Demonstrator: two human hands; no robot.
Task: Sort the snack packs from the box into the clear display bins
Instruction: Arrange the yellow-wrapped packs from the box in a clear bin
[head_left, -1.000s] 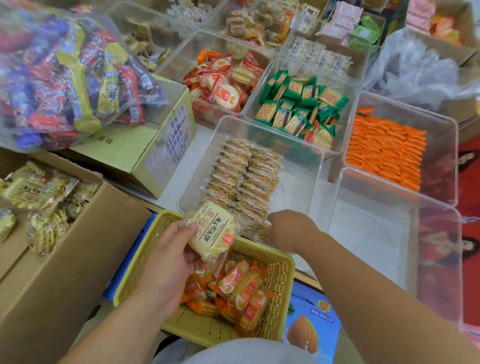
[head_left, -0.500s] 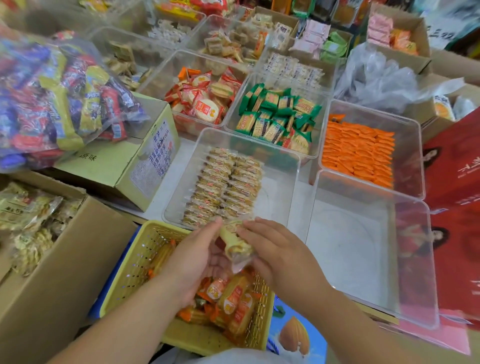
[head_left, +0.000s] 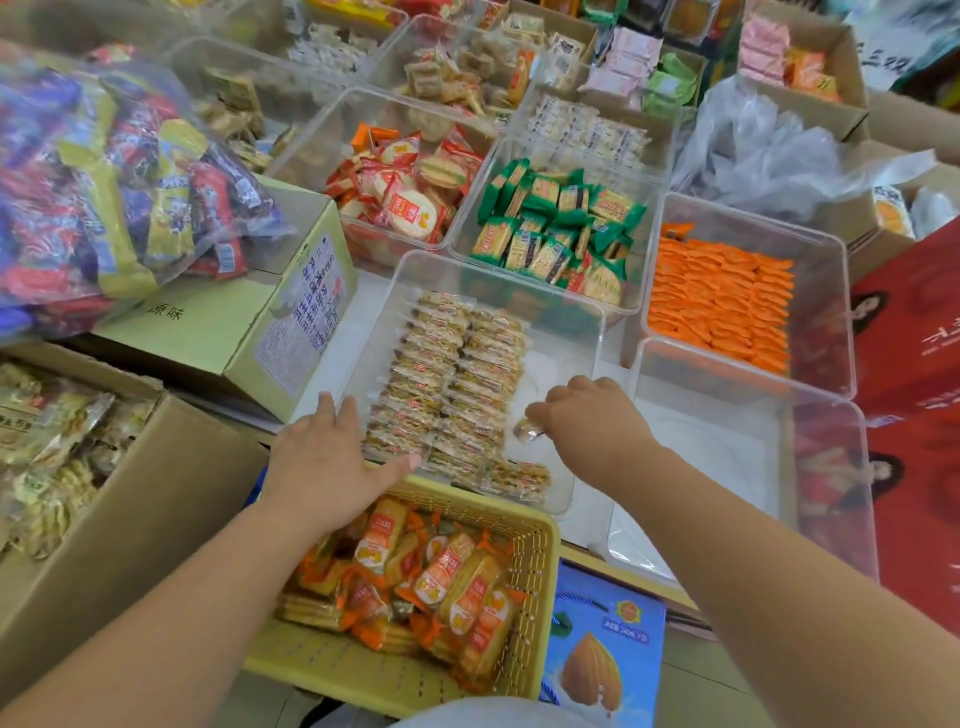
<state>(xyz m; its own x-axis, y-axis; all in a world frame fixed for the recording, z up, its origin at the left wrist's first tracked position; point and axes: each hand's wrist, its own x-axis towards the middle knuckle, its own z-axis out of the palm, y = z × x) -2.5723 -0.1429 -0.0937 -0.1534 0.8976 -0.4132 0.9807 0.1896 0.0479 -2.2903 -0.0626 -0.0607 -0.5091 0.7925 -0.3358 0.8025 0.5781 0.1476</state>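
Your right hand (head_left: 584, 415) is over the near right part of the clear bin (head_left: 597, 332), fingers pinched closed on one small biscuit pack (head_left: 527, 430), held just above the bin floor beside the packed rows. You appear to be in the placing step: two neat rows of crinkly clear-wrapped packs (head_left: 452, 379) fill the bin's left half, and a third row has barely begun at the near edge. Next, set this pack on edge against the last one (head_left: 517, 475) so the row stays tight. Your left hand (head_left: 332, 457) lies flat, fingers spread and holding nothing, on the bin's near left corner, steadying it. The slick, thin film may slip. The yellow slotted basket (head_left: 535, 540) below holds glossy orange-wrapped cakes (head_left: 441, 577); the cardboard box (head_left: 156, 467) stands at your left.
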